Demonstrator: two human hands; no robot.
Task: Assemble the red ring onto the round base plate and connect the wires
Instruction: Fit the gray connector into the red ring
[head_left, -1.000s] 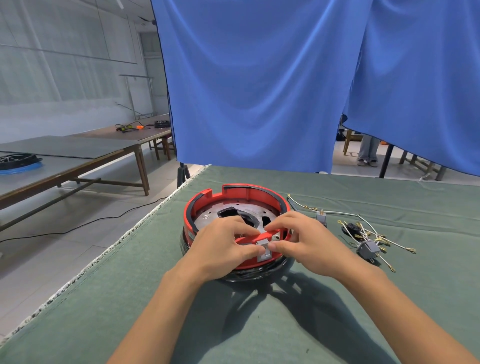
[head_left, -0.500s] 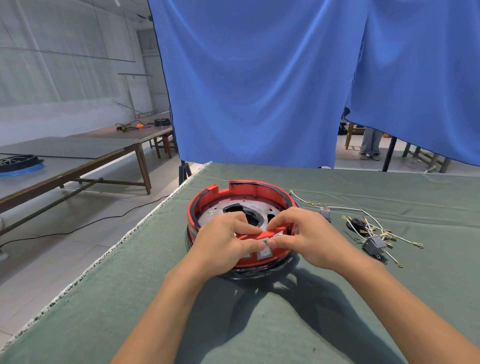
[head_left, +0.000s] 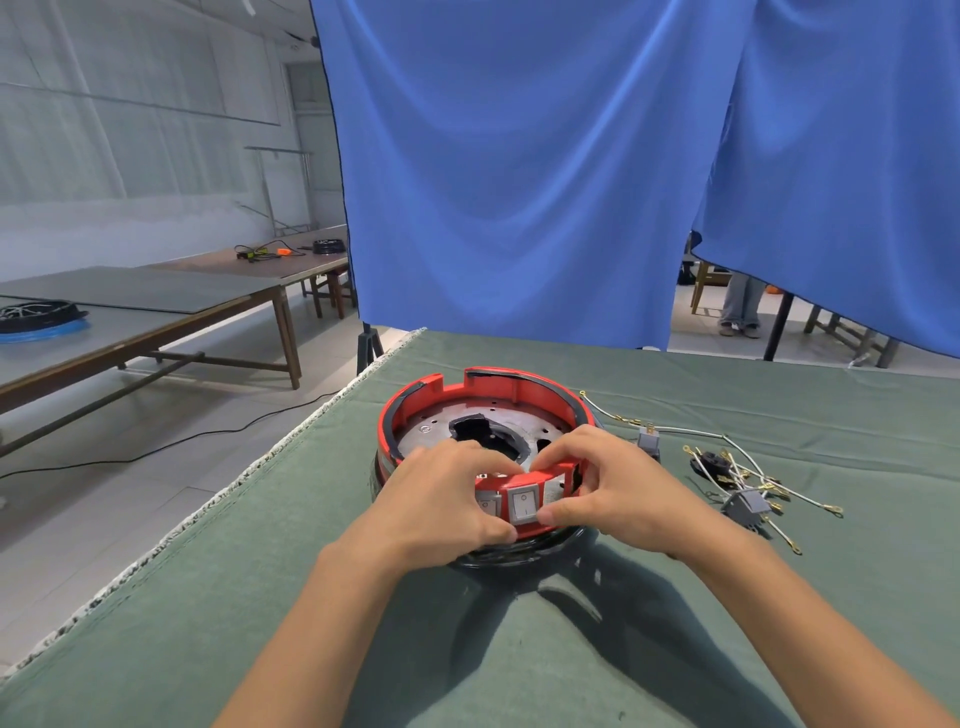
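The red ring (head_left: 483, 387) sits on the round grey base plate (head_left: 431, 428), on the green table. Grey rocker switches (head_left: 522, 505) are set in the ring's near wall. My left hand (head_left: 441, 506) grips that wall from the left, fingers curled over its top edge and thumb below. On the right, my right hand (head_left: 605, 483) pinches the same wall beside the middle switch. A bundle of wires (head_left: 748, 475) with gold terminals and a loose grey switch (head_left: 745, 506) lies to the right of the ring.
The green cloth (head_left: 363, 613) covers the table; its left edge runs diagonally near the ring. A blue curtain (head_left: 519, 182) hangs behind. Another grey switch (head_left: 648, 441) lies close to the ring's right side. Wooden tables stand at far left, and a person's legs (head_left: 737, 306) show behind the curtain.
Both hands have stayed on the ring's near wall. The grey switches in that wall are now more exposed between my thumbs. The view has shifted slightly.
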